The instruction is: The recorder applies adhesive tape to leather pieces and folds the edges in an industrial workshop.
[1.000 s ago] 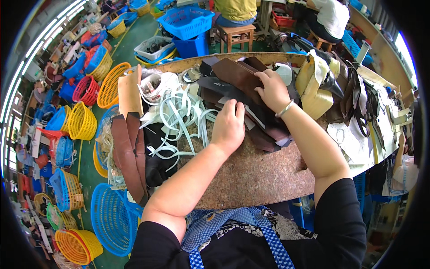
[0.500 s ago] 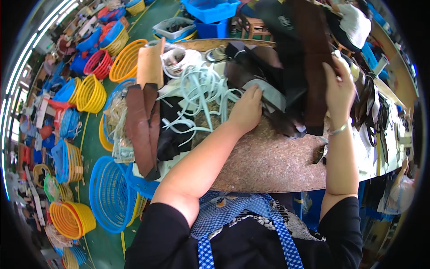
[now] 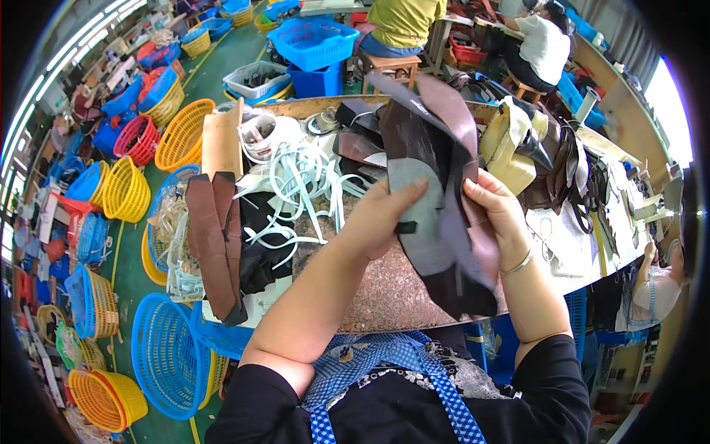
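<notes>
Your left hand (image 3: 384, 218) pinches bunch of brown and gray pieces (image 3: 427, 214), thumb on top of gray one. Your right hand (image 3: 503, 218) pinches same bunch on its right side. Bunch is up over middle of desk (image 3: 377, 296), low tip by near edge. Pale strips (image 3: 302, 185) curl left of your left hand. Long brown pieces (image 3: 211, 240) lie along left edge. Yellow block (image 3: 506, 144) sits toward far right corner.
</notes>
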